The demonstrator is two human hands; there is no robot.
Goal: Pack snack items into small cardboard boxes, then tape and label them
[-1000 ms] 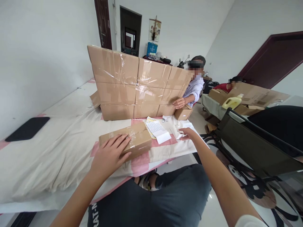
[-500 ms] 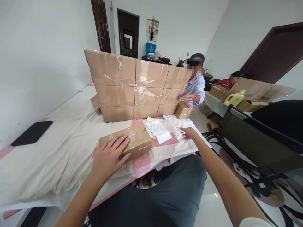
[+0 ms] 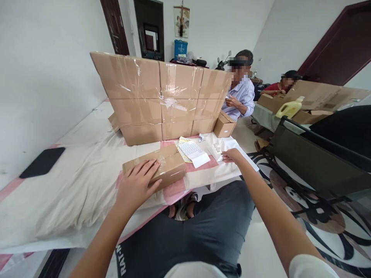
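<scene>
My left hand (image 3: 136,185) lies flat with fingers spread on a taped cardboard box (image 3: 165,164) resting on the cloth-covered bed (image 3: 72,181). My right hand (image 3: 232,155) reaches out to the white papers (image 3: 222,150) near the bed's right edge, its fingers curled at the paper; whether it grips any I cannot tell. A white sticker sheet (image 3: 194,153) lies between the box and those papers.
A wall of taped cardboard boxes (image 3: 162,96) stands across the bed. A small box (image 3: 224,124) sits at its right end beside a seated person (image 3: 240,92). Another person (image 3: 282,83) sits further back. A dark folding frame (image 3: 315,158) stands to my right.
The seated person's hand has left the small box and drawn back to their chest. My hands have stayed where they were; the view has tilted slightly.
</scene>
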